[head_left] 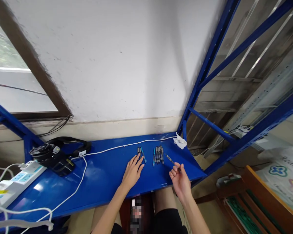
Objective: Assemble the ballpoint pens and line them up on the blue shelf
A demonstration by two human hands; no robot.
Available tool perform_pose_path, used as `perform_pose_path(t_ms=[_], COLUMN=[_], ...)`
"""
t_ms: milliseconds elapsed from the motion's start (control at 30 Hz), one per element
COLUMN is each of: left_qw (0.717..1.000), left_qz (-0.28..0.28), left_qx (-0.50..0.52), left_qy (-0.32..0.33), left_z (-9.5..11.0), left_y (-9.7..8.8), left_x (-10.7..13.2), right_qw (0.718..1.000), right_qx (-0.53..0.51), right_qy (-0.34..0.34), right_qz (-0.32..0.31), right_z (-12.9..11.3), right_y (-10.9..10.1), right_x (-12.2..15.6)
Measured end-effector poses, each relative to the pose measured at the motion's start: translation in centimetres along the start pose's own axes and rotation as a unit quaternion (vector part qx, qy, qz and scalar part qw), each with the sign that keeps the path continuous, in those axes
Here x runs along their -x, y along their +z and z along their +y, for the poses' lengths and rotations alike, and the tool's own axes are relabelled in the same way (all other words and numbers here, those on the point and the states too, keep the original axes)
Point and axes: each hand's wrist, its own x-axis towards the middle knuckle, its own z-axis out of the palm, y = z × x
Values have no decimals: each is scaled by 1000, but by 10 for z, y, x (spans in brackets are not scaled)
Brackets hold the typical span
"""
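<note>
My right hand (181, 182) was up at the front right corner of the blue shelf (104, 177), palm turned toward me, fingers curled in. I had one pen (170, 159) pinched at its near end between thumb and fingertips. It lay slanted, its far tip pointing up and left toward the bigger row of pens (158, 154). That row sat just beyond my fingers, the pens side by side and pointing toward the wall (112, 58).

My left hand (132, 171) was flat on the shelf, palm down, fingers spread and holding nothing. The fingertips reached right up to a small bunch of pens (141, 152) lying just left of the bigger row. I could not tell whether they touched it.

A white cable (117, 148) ran along the back of the shelf behind both groups of pens, then curved down past my left wrist toward the front edge. At the far right corner a crumpled white scrap (180, 142) sat against the blue post (205, 65). Far off to the left were black headphones (63, 148) and, beyond them at the shelf's end, a white power strip (17, 180), both well apart from my hands.
</note>
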Motion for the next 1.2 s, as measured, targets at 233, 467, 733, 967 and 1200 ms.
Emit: perform_pose_path(t_ms=[233,467,733,967,1200], left_qw=[997,986,980,958,916], left_qz=[67,114,130,184,273], left_qx=[30,30,11,111,217], left_qy=[-33,-116,-147,-189,-198], left_z=[-8,-10,-6,-2,4], left_y=[6,-2,-4,-14,-38], left_x=[3,4,3,5,18], right_qw=[816,655,677,668,693], right_qx=[550,720,692,695,666], right_qy=[-179,-229,-245,-245,-257], right_qz=[-23,-28,-46,-104,-101], right_z=[11,39,61,63,60], right_y=[-30,-17,14,30,32], right_x=[-37,-64,-70,-68,-65])
